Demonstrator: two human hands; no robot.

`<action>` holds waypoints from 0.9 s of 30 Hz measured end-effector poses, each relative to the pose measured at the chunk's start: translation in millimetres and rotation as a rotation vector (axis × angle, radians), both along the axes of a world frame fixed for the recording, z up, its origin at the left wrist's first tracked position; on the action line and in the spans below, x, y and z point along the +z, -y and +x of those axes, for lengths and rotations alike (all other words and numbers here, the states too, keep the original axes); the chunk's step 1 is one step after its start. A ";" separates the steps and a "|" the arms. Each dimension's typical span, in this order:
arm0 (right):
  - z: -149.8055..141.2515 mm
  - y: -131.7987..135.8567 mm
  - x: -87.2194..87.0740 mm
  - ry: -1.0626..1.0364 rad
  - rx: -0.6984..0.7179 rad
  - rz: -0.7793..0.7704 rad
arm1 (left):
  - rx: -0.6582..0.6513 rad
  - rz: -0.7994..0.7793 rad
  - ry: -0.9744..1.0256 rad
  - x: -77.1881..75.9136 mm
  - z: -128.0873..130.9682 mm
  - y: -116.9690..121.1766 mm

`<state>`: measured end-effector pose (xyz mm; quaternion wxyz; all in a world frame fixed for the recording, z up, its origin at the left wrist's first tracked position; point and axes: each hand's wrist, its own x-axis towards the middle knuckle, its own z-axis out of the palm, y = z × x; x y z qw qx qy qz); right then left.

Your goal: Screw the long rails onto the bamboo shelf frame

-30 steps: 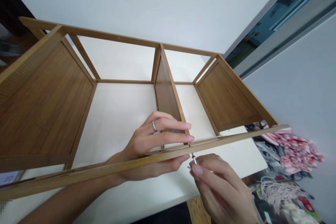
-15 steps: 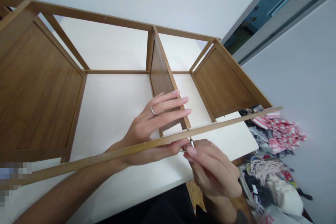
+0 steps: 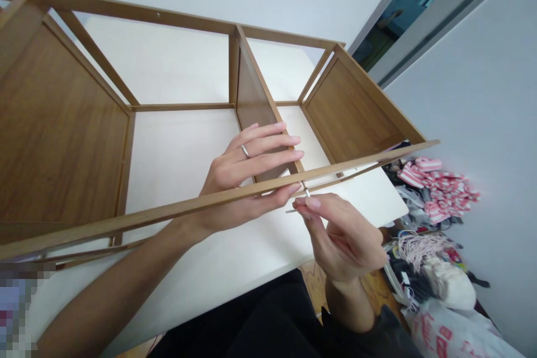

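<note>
Wooden shelf frame (image 3: pixel 62 123) sits at 12 o'clock on a white table (image 3: pixel 201 285). Left hand (image 3: pixel 243 170): fingers pressed together across divider (image 3: pixel 255 112), thumb beneath rail (image 3: pixel 168 210), clasping it. Right hand (image 3: pixel 342 235): fingertips (image 3: pixel 312 202) pinch hex key (image 3: pixel 307 194) at rail.

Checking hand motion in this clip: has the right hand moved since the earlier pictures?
No: the right hand stays just below the shelf's front rail, beside the divider panel's end; only the view shifted.
</note>
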<state>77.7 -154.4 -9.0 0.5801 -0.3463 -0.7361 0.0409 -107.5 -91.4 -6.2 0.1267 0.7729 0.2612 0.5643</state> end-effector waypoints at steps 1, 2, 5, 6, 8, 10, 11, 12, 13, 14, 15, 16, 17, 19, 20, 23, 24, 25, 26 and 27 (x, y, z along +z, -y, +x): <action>-0.8 0.8 0.7 0.023 -0.011 0.005 | 0.001 0.003 0.003 -0.8 0.1 -0.6; -1.6 1.6 1.6 0.046 -0.021 0.005 | 0.002 0.009 0.009 -1.7 0.3 -1.2; -4.1 2.7 4.1 0.070 -0.030 0.005 | 0.006 0.036 0.026 -4.1 1.1 -3.1; -4.6 2.8 4.6 0.069 -0.030 0.004 | 0.007 0.040 0.025 -4.5 1.2 -3.6; -4.8 2.9 5.3 0.080 -0.027 -0.013 | 0.007 0.039 0.020 -4.7 1.2 -4.4; -3.4 3.0 5.9 0.126 -0.024 -0.027 | 0.007 0.022 0.016 -4.2 0.7 -4.7; -2.1 3.0 6.3 0.160 -0.028 -0.019 | 0.003 0.011 0.016 -3.8 0.4 -4.7; -0.3 2.9 6.8 0.197 -0.035 -0.002 | -0.002 0.001 0.018 -3.5 0.1 -4.6; 1.6 2.6 7.5 0.239 -0.045 0.022 | -0.010 -0.006 0.020 -3.4 -0.3 -4.7; 3.7 2.2 8.4 0.281 -0.055 0.050 | -0.019 -0.009 0.022 -3.4 -0.5 -4.8; 5.8 1.8 9.4 0.319 -0.064 0.074 | -0.028 -0.007 0.024 -3.7 -0.7 -5.0; 7.6 1.3 10.5 0.349 -0.067 0.089 | -0.035 -0.005 0.025 -4.2 -0.8 -5.3; 9.1 0.9 11.7 0.366 -0.064 0.092 | -0.039 -0.001 0.026 -5.0 -0.7 -5.8; 10.6 0.5 13.1 0.373 -0.049 0.066 | -0.045 0.006 0.030 -7.1 0.1 -7.0; 10.6 0.6 13.0 0.366 -0.039 0.045 | -0.047 0.009 0.037 -8.2 0.7 -7.6; 8.2 1.1 8.1 0.334 -0.012 -0.008 | -0.062 0.006 0.083 -10.3 2.9 -8.2; 6.9 1.0 5.3 0.318 -0.009 -0.008 | -0.068 -0.001 0.096 -10.4 3.3 -8.0; 5.6 0.7 2.4 0.297 -0.012 0.005 | -0.072 -0.013 0.099 -10.3 3.6 -7.7; 4.3 0.0 -0.3 0.276 -0.020 0.029 | -0.074 -0.023 0.095 -10.1 3.5 -7.3; 3.1 -0.9 -2.5 0.264 -0.025 0.059 | -0.074 -0.032 0.085 -9.9 3.3 -7.0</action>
